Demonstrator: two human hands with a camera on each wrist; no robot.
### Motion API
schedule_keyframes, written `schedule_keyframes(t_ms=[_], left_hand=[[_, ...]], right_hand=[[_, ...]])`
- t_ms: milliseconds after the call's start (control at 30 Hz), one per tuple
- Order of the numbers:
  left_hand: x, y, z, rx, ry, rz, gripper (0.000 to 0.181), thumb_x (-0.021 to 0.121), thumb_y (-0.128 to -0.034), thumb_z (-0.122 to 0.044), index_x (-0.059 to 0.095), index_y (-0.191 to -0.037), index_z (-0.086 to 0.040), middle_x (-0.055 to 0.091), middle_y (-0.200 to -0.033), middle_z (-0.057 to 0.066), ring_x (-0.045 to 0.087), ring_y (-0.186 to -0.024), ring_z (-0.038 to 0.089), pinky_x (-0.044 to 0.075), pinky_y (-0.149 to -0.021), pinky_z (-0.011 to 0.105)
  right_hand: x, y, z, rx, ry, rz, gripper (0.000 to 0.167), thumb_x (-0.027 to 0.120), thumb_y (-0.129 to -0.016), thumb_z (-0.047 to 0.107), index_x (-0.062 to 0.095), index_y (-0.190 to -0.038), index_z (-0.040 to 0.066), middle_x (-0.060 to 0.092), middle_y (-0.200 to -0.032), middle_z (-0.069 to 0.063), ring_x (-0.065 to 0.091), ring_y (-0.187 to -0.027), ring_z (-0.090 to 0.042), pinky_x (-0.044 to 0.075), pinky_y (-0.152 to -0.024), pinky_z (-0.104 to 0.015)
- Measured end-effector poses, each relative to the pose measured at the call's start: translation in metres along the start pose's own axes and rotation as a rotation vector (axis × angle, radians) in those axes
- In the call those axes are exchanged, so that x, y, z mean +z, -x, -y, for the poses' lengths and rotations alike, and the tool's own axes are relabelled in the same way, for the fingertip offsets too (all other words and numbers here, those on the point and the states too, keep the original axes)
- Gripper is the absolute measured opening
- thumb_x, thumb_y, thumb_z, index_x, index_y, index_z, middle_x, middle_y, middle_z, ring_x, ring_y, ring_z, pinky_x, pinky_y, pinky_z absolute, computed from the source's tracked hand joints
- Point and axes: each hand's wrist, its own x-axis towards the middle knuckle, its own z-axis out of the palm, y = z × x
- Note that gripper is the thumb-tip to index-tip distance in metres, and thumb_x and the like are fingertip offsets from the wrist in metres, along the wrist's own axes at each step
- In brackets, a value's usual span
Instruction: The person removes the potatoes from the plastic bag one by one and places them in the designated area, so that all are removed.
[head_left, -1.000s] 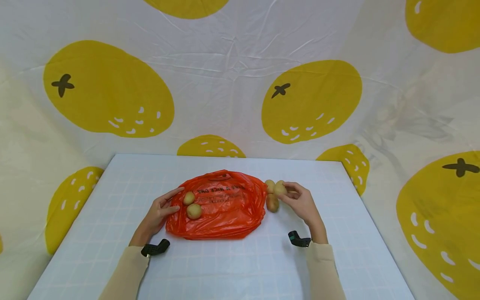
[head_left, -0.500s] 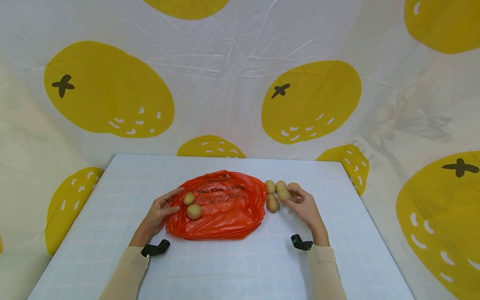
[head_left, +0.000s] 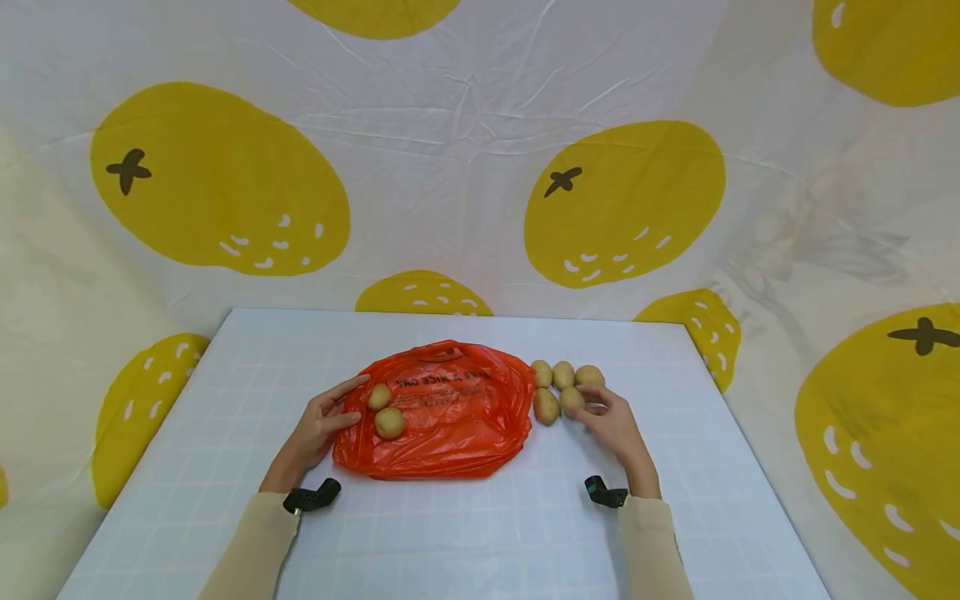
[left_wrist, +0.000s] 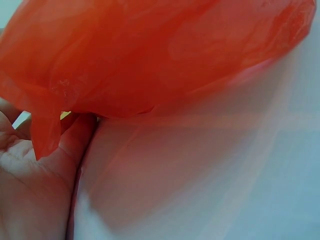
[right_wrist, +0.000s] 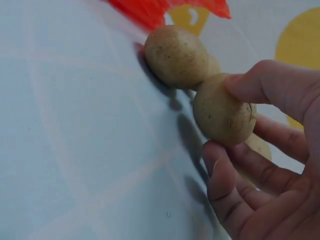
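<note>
A red plastic bag (head_left: 465, 425) with printed lettering lies on the table, and two potatoes rest on its left part, a small one (head_left: 379, 397) and a larger one (head_left: 389, 423). At the bag's left edge, my left hand (head_left: 318, 425) touches it with extended thumb and fingers; in the left wrist view the bag hides the fingertips. My right hand (head_left: 609, 421) pinches a potato (right_wrist: 225, 110) between thumb and fingers, close beside a browner potato (head_left: 547, 407). Behind these, a row of 3 potatoes (head_left: 562, 375) stands right of the bag.
The pale checked tabletop (head_left: 450, 542) extends around the bag and both hands. Behind and beside it hangs a white cloth (head_left: 435, 183) with large yellow fruit prints. Each wrist wears a small black camera (head_left: 312, 496).
My right hand has let go of a potato in the back row, moved slightly right and toward me, and set another potato into place beside the browner one. The left hand stays still.
</note>
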Motion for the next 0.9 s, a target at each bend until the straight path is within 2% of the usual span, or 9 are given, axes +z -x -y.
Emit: schedule_keyframes(t_ms=[200, 533, 900], left_hand=[[0.0, -0.0004, 0.0007, -0.001, -0.002, 0.002, 0.064, 0.058, -0.0982, 0.0, 0.033, -0.157, 0.005, 0.019, -0.167, 0.028, 0.049, -0.135, -0.002, 0.052, -0.102, 0.021], [0.0006, -0.0008, 0.0002, -0.006, 0.002, 0.002, 0.064, 0.058, -0.0984, -0.001, 0.033, -0.157, 0.005, 0.02, -0.168, 0.027, 0.046, -0.137, -0.002, 0.05, -0.104, 0.019], [0.0003, 0.0003, -0.0002, 0.0, -0.008, 0.002, 0.063, 0.057, -0.0986, -0.001, 0.033, -0.157, 0.005, 0.02, -0.168, 0.027, 0.047, -0.137, -0.002, 0.05, -0.103, 0.02]], right_hand=[[0.0019, -0.0027, -0.0054, 0.003, 0.025, -0.008, 0.053, 0.081, -0.09, 0.03, 0.063, -0.135, 0.008, 0.066, -0.13, -0.018, 0.067, -0.108, -0.028, 0.056, -0.073, -0.026], [0.0017, -0.0029, -0.0067, 0.007, 0.045, 0.005, 0.055, 0.081, -0.09, 0.033, 0.063, -0.135, 0.008, 0.067, -0.129, -0.017, 0.066, -0.108, -0.026, 0.055, -0.074, -0.026], [0.0001, -0.0047, -0.0051, 0.016, 0.077, 0.038, 0.056, 0.078, -0.092, 0.036, 0.062, -0.137, 0.007, 0.065, -0.133, -0.019, 0.065, -0.117, -0.033, 0.058, -0.081, -0.029]])
